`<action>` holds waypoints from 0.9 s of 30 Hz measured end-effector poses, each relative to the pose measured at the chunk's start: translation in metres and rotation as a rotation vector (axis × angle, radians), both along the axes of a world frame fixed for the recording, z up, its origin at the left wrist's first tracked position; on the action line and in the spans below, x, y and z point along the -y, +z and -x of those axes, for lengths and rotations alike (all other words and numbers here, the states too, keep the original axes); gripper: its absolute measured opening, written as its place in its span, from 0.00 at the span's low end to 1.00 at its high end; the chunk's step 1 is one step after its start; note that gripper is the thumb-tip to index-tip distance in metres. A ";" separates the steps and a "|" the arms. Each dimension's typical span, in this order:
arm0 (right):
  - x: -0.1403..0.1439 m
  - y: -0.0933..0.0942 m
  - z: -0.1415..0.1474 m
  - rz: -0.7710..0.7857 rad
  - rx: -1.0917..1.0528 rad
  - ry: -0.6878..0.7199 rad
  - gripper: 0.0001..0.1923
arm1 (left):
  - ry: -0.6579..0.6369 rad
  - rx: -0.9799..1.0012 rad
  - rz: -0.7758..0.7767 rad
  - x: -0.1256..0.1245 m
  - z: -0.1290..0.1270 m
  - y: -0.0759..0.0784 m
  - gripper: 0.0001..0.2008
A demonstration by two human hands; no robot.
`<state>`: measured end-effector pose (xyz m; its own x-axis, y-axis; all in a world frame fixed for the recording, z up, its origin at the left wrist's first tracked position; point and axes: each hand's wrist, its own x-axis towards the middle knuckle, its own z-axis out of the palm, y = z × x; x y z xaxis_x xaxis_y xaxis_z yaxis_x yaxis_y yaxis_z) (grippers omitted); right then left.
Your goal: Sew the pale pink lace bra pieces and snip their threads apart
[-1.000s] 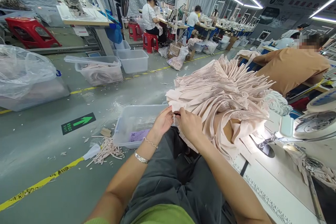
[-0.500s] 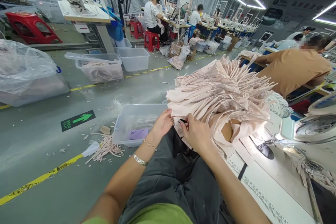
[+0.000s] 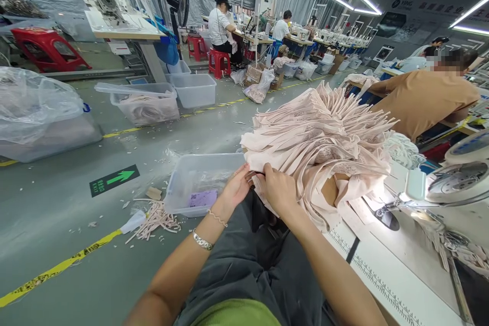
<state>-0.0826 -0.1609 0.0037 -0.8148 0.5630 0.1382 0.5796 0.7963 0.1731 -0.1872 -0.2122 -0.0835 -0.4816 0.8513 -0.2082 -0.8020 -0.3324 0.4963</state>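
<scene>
Hands meet at the near edge of a big stack of pale pink fabric pieces (image 3: 317, 137), and that stack is the landmark for everything else. It sits fanned out on the corner of a white sewing table (image 3: 393, 285), its cut edges spreading away from the seated person. The left hand (image 3: 235, 188) comes in at the stack's lower left corner, fingers curled together and pinching the edge of a bottom piece. The right hand (image 3: 278, 188) lies just beside it, touching the same edge, fingers bent and closed on the cloth; whether anything small sits between its fingers cannot be told. A silver bracelet (image 3: 202, 240) and a thin chain ring the left wrist.

Left of the stack, on the floor and touching its overhang, stands a clear plastic bin (image 3: 198, 183) with a purple slip inside. Beyond that bin lies a litter of pink trimmings (image 3: 156, 219) by a yellow floor line (image 3: 57, 267). Right of the stack, a sewing machine (image 3: 458, 183) stands on the same table. Behind the stack a person in a brown shirt (image 3: 424, 99) sits bent over another bench. Far behind and to the left of the stack, a lidded bin of pink cloth (image 3: 143, 104) rests on the floor.
</scene>
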 end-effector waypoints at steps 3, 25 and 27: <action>-0.003 0.003 -0.007 0.001 -0.029 -0.048 0.11 | -0.083 -0.048 0.074 0.007 -0.009 -0.015 0.11; 0.016 -0.003 -0.035 0.094 -0.154 -0.064 0.10 | -0.142 -0.285 0.109 0.005 -0.007 0.001 0.13; 0.014 -0.006 -0.040 0.102 -0.170 -0.072 0.10 | -0.167 -0.320 0.132 0.007 -0.008 -0.002 0.12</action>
<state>-0.0424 -0.1747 -0.0018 -0.7419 0.6368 0.2098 0.6495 0.7603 -0.0111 -0.1794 -0.2196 -0.0856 -0.3969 0.8995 -0.1827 -0.6371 -0.1267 0.7603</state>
